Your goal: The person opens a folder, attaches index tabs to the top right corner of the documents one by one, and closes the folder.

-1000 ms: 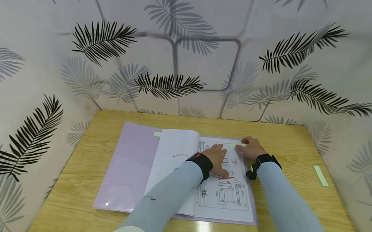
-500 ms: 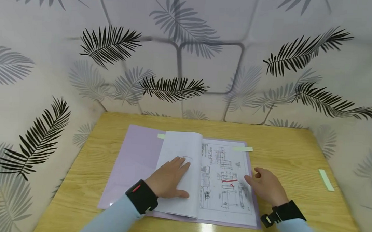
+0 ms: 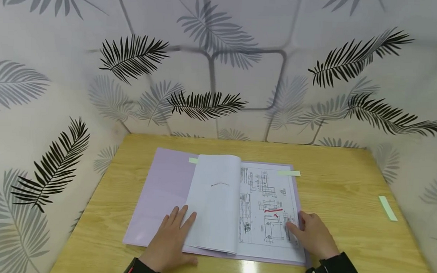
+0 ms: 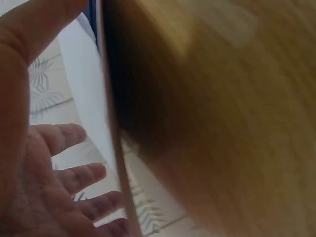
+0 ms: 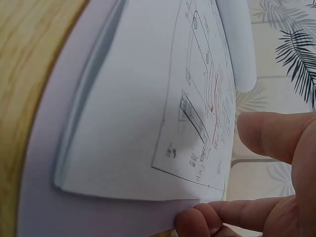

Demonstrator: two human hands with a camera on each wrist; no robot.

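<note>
A light purple folder (image 3: 166, 179) lies open on the table. Its left pages are turned to a blank white back (image 3: 215, 216) with a thin curved mark; the right page (image 3: 250, 250) carries a technical drawing with red strokes. My left hand (image 3: 171, 239) is spread at the folder's lower left, fingers over the purple cover and page edge. At the right edge is my right hand (image 3: 316, 234), its thumb over the drawing. In the right wrist view, the thumb (image 5: 266, 133) stands apart from the index finger, whose curled tip meets the purple cover's edge.
A pale green strip (image 3: 288, 173) sticks out across the top right of the page. Another strip (image 3: 193, 160) shows at the upper left, and a third strip (image 3: 388, 208) lies on the wooden table (image 3: 350, 177) at right. A leaf-patterned cloth (image 3: 242, 73) hangs behind.
Both hands have left the top of the drawing page. My left hand slid left and down across the white page; my right hand came down along the folder's right edge. The top-right strip is now uncovered.
</note>
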